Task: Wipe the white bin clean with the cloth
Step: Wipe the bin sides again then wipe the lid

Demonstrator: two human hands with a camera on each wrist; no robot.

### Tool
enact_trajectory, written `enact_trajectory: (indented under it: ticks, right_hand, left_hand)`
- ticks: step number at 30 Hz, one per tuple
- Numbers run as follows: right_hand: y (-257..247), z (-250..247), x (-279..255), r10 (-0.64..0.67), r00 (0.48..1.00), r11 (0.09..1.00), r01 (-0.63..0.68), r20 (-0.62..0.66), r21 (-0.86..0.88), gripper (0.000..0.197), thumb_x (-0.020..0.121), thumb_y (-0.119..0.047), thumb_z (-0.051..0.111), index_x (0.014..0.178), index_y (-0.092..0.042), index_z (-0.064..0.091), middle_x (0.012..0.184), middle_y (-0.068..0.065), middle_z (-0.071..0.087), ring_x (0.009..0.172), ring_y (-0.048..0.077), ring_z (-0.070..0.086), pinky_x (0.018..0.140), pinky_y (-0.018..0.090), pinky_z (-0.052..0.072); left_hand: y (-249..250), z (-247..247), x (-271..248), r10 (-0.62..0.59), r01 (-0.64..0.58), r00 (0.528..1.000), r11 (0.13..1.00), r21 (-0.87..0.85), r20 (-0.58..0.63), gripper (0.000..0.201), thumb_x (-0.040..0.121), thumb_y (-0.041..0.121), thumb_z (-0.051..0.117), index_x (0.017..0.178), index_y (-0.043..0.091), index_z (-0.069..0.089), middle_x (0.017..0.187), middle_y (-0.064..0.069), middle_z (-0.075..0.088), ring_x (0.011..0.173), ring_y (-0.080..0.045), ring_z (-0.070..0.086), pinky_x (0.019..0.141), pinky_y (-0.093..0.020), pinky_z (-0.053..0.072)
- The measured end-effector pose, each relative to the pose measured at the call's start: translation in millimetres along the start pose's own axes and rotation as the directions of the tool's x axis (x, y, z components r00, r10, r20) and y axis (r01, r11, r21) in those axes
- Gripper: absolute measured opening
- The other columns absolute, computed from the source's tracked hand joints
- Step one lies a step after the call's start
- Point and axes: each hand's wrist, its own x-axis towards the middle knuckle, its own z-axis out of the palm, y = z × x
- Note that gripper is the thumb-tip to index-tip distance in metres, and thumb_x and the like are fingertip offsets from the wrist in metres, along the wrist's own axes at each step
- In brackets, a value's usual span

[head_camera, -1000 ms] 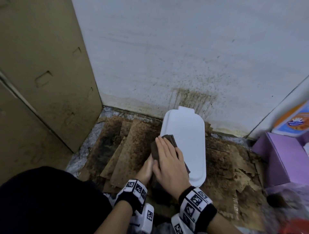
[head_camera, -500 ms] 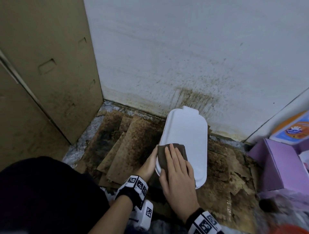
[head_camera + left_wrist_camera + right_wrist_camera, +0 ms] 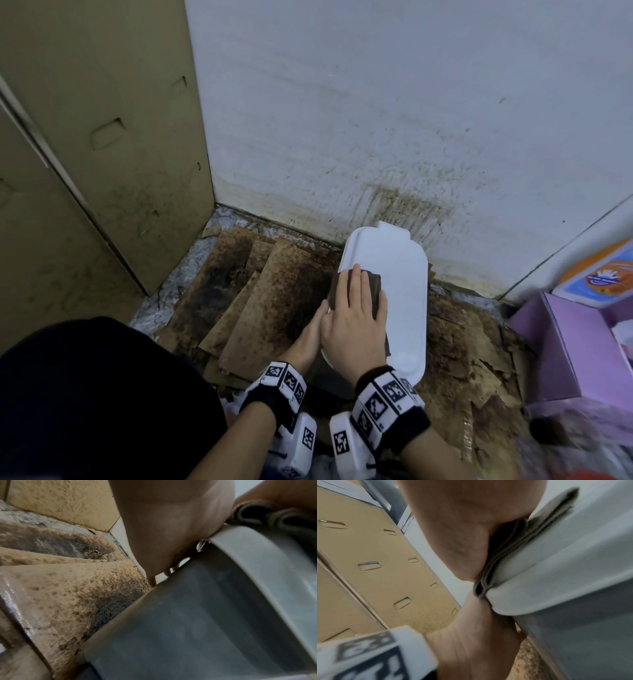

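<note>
— Where does the white bin (image 3: 400, 291) sit relative to you?

— Straight ahead on the floor (image 3: 191, 270), in the corner against the stained wall (image 3: 376, 120). Its lid runs lengthwise away from you toward that wall, so your strokes want to travel along that axis, I'd say.

— And your hands?

— Your right hand (image 3: 356, 318) lies flat, fingers straight, pressing the folded brown cloth (image 3: 371, 282) onto the near left part of the lid. Your left hand (image 3: 308, 339) is tucked just beside it, against the bin's left side under the rim; the left wrist view suggests fingers resting on the wall there, but whether they curl round the lip I cannot tell.

— Which hand leads?

— The right — it is on top and owns the cloth. The far end and right half of the lid lie beyond it, likely next.

— Counts?

— One bin, one cloth, two hands. Off to the right, one purple box (image 3: 568, 346); on the floor, several soiled cardboard sheets (image 3: 267, 301).
</note>
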Motion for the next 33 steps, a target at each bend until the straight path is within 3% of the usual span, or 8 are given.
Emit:
enact_trajectory:
  ticks: [3, 8, 11, 13, 16, 20, 23, 33]
  right_hand:
    - [0.4, -0.6, 11.7, 0.021, 0.999, 1.0, -0.021, -0.024, 0.005, 0.067, 0.096, -0.039, 0.03, 0.155, -0.007, 0.032, 0.164, 0.014, 0.027, 0.153, 0.026, 0.026, 0.119, 0.049, 0.009]
    - [-2.6, -2.9, 11.4, 0.017, 1.0, 1.0, -0.017, -0.006, 0.002, 0.068, 0.099, -0.038, 0.041, 0.158, -0.008, 0.023, 0.167, 0.014, 0.018, 0.155, 0.026, 0.018, 0.12, 0.048, 0.005]
    - [-1.6, -1.8, 4.0, 0.003, 1.0, 1.0, -0.003, 0.005, -0.022, 0.067, 0.098, -0.037, 0.023, 0.158, -0.008, 0.023, 0.167, 0.015, 0.019, 0.155, 0.026, 0.018, 0.121, 0.049, 0.009]
    - [0.4, -2.4, -4.0, -0.013, 1.0, 1.0, 0.013, 0.004, -0.019, 0.071, 0.094, -0.036, 0.016, 0.157, -0.007, 0.027, 0.165, 0.015, 0.023, 0.154, 0.027, 0.021, 0.121, 0.049, 0.015]
    - [5.0, -6.1, -17.4, -0.055, 0.998, 0.998, 0.055, -0.015, 0.006, 0.069, 0.094, -0.035, 0.02, 0.156, -0.006, 0.029, 0.165, 0.016, 0.025, 0.154, 0.027, 0.022, 0.123, 0.049, 0.02]
    - [13.0, -6.6, -36.0, -0.152, 0.988, 0.986, 0.153, -0.021, 0.061, 0.066, 0.099, -0.035, 0.031, 0.158, -0.009, 0.023, 0.167, 0.012, 0.02, 0.155, 0.025, 0.017, 0.124, 0.046, 0.017]
    - [25.6, -6.8, -44.5, -0.196, 0.98, 0.976, 0.197, -0.016, 0.091, 0.064, 0.101, -0.037, 0.032, 0.159, -0.011, 0.023, 0.167, 0.009, 0.02, 0.155, 0.022, 0.019, 0.121, 0.043, 0.017]
    - [88.8, -18.5, -32.5, -0.229, 0.972, 0.965, 0.221, 0.047, 0.138, 0.06, 0.106, -0.038, 0.017, 0.161, -0.014, 0.01, 0.169, 0.002, 0.003, 0.156, 0.014, 0.003, 0.124, 0.035, 0.004]
  left_hand:
    - [-1.8, -0.3, -0.6, 0.023, -0.023, 1.0, 0.998, 0.05, 0.005, 0.043, 0.114, 0.029, 0.022, 0.152, 0.019, 0.038, 0.134, 0.012, 0.044, 0.125, 0.001, 0.043, 0.073, 0.007, 0.039]
    - [-7.6, -4.1, 3.3, 0.054, -0.054, 0.999, 0.993, 0.102, 0.002, 0.044, 0.114, 0.024, 0.022, 0.154, 0.015, 0.035, 0.141, 0.008, 0.041, 0.132, -0.002, 0.035, 0.079, 0.007, 0.036]
    - [-6.9, -4.1, 2.1, 0.071, -0.072, 0.997, 0.991, 0.115, 0.017, 0.043, 0.113, 0.024, 0.022, 0.154, 0.015, 0.034, 0.137, 0.011, 0.039, 0.131, 0.0, 0.034, 0.09, -0.002, 0.033]
    - [-6.7, -3.5, 2.9, 0.079, -0.082, 0.997, 0.989, 0.123, 0.023, 0.042, 0.113, 0.024, 0.024, 0.154, 0.02, 0.033, 0.137, 0.013, 0.039, 0.128, 0.003, 0.038, 0.082, 0.005, 0.035]
    - [-10.1, -4.2, 6.8, 0.079, -0.083, 0.996, 0.99, 0.112, 0.035, 0.03, 0.113, 0.027, 0.026, 0.14, 0.04, 0.034, 0.137, 0.022, 0.042, 0.112, 0.021, 0.042, 0.077, 0.01, 0.032]
    - [-9.9, -5.6, 6.3, 0.088, -0.091, 0.995, 0.992, 0.09, 0.034, 0.031, 0.113, 0.021, 0.027, 0.123, 0.047, 0.041, 0.126, 0.031, 0.044, 0.104, 0.031, 0.041, 0.081, 0.008, 0.034]
    - [-8.5, -3.5, 9.2, 0.069, -0.068, 0.998, 0.995, 0.071, -0.004, 0.03, 0.112, 0.028, 0.03, 0.111, 0.041, 0.057, 0.11, 0.027, 0.06, 0.089, 0.024, 0.06, 0.075, 0.001, 0.044]
    - [-15.9, -0.2, 16.4, -0.076, 0.075, 0.997, 0.995, 0.068, 0.015, 0.042, 0.111, 0.041, 0.026, 0.111, 0.031, 0.067, 0.105, 0.011, 0.077, 0.093, -0.001, 0.072, 0.075, -0.012, 0.052]
